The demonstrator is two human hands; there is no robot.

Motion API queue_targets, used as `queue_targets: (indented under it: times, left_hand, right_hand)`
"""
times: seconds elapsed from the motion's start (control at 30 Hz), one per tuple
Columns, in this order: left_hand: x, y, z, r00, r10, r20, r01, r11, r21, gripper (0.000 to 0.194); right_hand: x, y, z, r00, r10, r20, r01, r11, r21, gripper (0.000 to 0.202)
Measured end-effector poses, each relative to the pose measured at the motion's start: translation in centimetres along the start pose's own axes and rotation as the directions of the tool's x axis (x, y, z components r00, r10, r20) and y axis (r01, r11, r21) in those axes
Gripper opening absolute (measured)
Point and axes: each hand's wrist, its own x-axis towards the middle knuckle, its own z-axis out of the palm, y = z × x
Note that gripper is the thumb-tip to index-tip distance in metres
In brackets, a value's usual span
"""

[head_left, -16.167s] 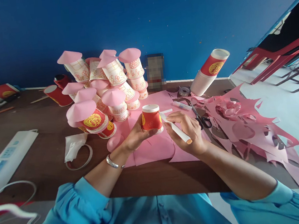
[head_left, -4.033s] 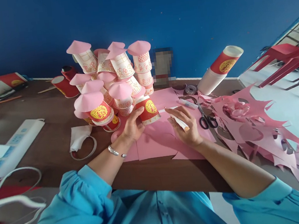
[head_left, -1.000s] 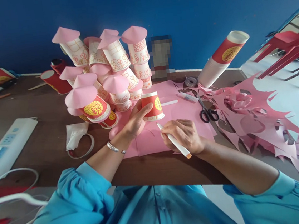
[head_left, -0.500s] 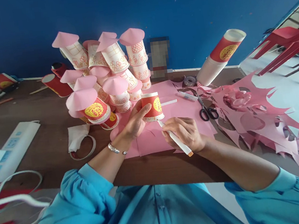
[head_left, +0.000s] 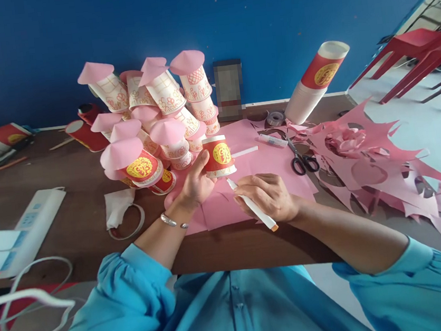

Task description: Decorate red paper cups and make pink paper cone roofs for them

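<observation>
A red paper cup point(head_left: 218, 156) with a yellow emblem and a white band is in my left hand point(head_left: 197, 181), thumb along its left side. It is upside down, its wide rim lowest. My right hand point(head_left: 266, 195) is closed around a white marker point(head_left: 260, 211) with an orange end. The marker's tip points up at the cup's lower rim, a small gap below it. Pink paper point(head_left: 225, 207) lies under both hands. Left of the cup stand several cup towers with pink paper cones point(head_left: 168, 132), many bearing drawn flowers.
Black-handled scissors point(head_left: 303, 164), a glue stick point(head_left: 272, 141) and a tape roll point(head_left: 275, 119) lie to the right of the cup. Pink paper scraps point(head_left: 368, 170) cover the right side. A tall cup stack point(head_left: 308, 94) leans behind them. At left lie a power strip point(head_left: 32, 229) and a cut cup ring point(head_left: 126, 216).
My left hand has turned the cup a little, and the cup has shifted slightly left. The marker tip has come away from the cup's rim. The camera view has shifted a little.
</observation>
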Motion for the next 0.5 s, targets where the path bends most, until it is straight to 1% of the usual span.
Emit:
queue_targets:
  times: [0.1, 0.17, 0.33, 0.5]
  left_hand:
    - [-0.03, -0.19, -0.06, 1.000, 0.009, 0.013, -0.009, 1.000, 0.004, 0.041]
    - [-0.12, -0.14, 0.07, 0.999, 0.033, 0.024, -0.034, 0.999, 0.015, 0.043]
    - [-0.18, 0.21, 0.53, 0.988, 0.150, 0.035, -0.152, 0.985, 0.080, 0.049]
    - [0.11, -0.04, 0.15, 0.968, 0.245, 0.049, -0.249, 0.958, 0.143, 0.051]
  right_hand:
    - [-0.07, -0.04, 0.06, 1.000, -0.006, -0.003, 0.006, 1.000, 0.007, 0.011]
    - [-0.10, -0.10, 0.06, 1.000, -0.007, 0.007, 0.007, 1.000, 0.014, 0.010]
    - [-0.27, -0.11, 0.11, 1.000, -0.014, 0.019, 0.014, 1.000, 0.015, 0.010]
    - [-0.55, 0.02, 0.29, 0.999, -0.007, 0.044, 0.007, 1.000, 0.004, 0.011]
